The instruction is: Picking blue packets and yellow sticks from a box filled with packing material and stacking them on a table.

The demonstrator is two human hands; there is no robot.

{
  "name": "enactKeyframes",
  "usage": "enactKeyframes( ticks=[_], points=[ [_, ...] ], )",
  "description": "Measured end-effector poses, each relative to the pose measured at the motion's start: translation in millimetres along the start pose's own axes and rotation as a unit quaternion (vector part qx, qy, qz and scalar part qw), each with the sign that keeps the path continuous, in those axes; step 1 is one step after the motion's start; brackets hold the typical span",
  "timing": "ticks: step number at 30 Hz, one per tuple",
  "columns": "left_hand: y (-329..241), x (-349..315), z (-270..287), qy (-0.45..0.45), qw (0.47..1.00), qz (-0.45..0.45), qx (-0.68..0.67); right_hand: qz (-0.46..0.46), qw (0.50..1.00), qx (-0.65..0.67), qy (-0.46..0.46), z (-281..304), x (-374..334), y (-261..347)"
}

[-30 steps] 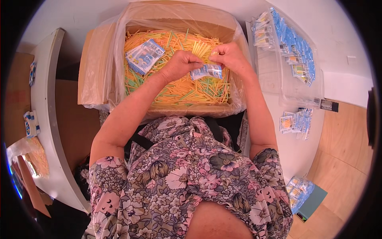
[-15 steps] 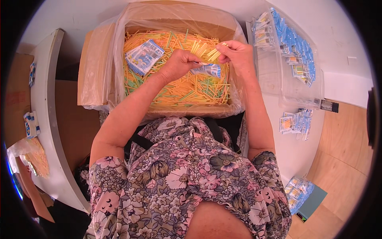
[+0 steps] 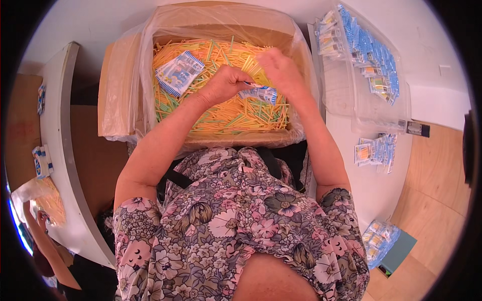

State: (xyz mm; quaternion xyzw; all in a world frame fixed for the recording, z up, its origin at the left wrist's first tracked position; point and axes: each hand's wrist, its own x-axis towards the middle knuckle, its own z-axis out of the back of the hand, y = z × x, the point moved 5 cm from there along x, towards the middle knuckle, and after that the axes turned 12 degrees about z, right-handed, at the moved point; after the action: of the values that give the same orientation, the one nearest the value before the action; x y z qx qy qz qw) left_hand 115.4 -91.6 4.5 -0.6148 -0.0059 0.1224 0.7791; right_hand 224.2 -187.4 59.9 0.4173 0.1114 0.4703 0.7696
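Note:
A carton (image 3: 221, 11) lined with clear plastic stands in front of me, filled with thin orange, yellow and green sticks (image 3: 226, 118). Over them, my left hand (image 3: 224, 84) is closed on a small blue-and-white plastic packet (image 3: 264, 94), which points to the right. Just beyond that packet my right hand (image 3: 282, 71) is smeared by motion, and whether it holds anything does not show. Between the hands is a fan of yellow sticks (image 3: 255, 67); I cannot tell whether they are held or lie in the carton. More blue-and-white packets (image 3: 179, 72) rest on the sticks at the left.
On the right, a clear plastic bin (image 3: 341, 93) holds several filled packets (image 3: 379, 65); a pile of packets (image 3: 376, 151) lies nearer. Lower right, a bag of packets (image 3: 379, 242) sits by a grey-green panel (image 3: 399, 253). Another person's arm (image 3: 47, 246) reaches over sticks (image 3: 50, 203) at the left.
My right hand held a few yellow sticks and has moved left and slightly up, now blurred. The left hand keeps the packet almost in place. Another person's arm has shifted at the left.

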Motion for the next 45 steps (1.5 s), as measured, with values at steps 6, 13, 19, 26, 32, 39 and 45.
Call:
enactKeyframes(
  ticks=[6, 13, 19, 26, 32, 39, 45],
  points=[
    [-3.6, -1.7, -2.8, -0.047, 0.992, -0.106, 0.039, 0.032, 0.998, 0.018, 0.048, -23.9, 4.2, 11.8],
    [-6.1, -6.6, 20.6, 0.085, 0.976, 0.121, -0.159, -0.055, 0.997, 0.059, -0.019, 12.4, -12.6, -17.7],
    [-11.7, -7.8, 40.9, 0.025, 0.972, 0.062, -0.225, 0.041, 0.958, -0.013, 0.282, -25.2, -66.6, -1.3],
    [-8.5, -4.7, 28.3, 0.044, 0.945, 0.106, -0.307, 0.006, 0.963, -0.011, 0.268, -20.9, -85.6, 3.9],
    [-7.3, -7.1, 17.4, 0.171, 0.944, 0.160, -0.232, 0.005, 0.982, -0.016, 0.188, -4.9, -67.4, 0.0],
    [-26.9, -20.6, -19.7, 0.259, 0.951, 0.082, -0.146, 0.114, 0.992, -0.021, 0.057, -6.0, -51.7, 9.5],
    [-23.2, -16.6, -29.0, 0.180, 0.982, -0.028, -0.056, 0.010, 0.999, 0.035, -0.036, 0.8, -53.2, -4.4]
  ],
)
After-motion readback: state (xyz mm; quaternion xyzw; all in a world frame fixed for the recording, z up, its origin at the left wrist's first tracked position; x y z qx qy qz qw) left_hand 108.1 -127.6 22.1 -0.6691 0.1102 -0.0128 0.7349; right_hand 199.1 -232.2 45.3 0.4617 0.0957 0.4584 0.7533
